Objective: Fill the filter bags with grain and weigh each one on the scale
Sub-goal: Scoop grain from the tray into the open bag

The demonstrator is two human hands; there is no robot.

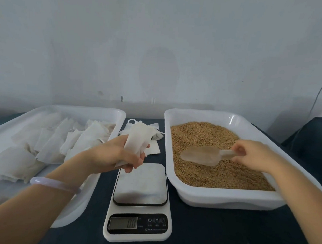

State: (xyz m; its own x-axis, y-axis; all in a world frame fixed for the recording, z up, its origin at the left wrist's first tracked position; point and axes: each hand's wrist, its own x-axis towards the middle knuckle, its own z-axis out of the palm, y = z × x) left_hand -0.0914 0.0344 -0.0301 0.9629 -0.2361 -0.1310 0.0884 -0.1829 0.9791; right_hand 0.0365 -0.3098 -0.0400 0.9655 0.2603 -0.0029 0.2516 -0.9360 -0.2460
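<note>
Dark blue cloth (216, 233) covers the table in front of a plain pale wall (159, 48). At near centre stands a white digital scale (137, 228). Its steel platform (141, 185) is bare, and its display (123, 223) is too blurred to read.

A white tray (109, 111) on the left holds a heap of filter bags (51, 141), and a few more lie on the cloth between the trays. The right tray (202, 112) holds the grain (210, 136).

The left hand (117, 153), with a pale bangle (54, 183) on its wrist, has its fingers curled round one filter bag (139, 137). It holds the bag upright over the far edge of the scale, just left of the grain tray. The right hand (254, 154) pinches the handle of a translucent scoop (201, 155), whose bowl lies low over the grain. Whether the scoop is loaded cannot be told.

The main risk is a spill at the transfer. The bag looks squeezed in the fist, and I cannot see that its mouth is open. The scoop's bowl also seems broad against it. Because the bag hangs over the scale rather than over the grain tray, any stray grain would likely land on the platform or the cloth. Grain left on the platform would corrupt the reading. A soft bag held by its middle may also fold under the first pour.
</note>
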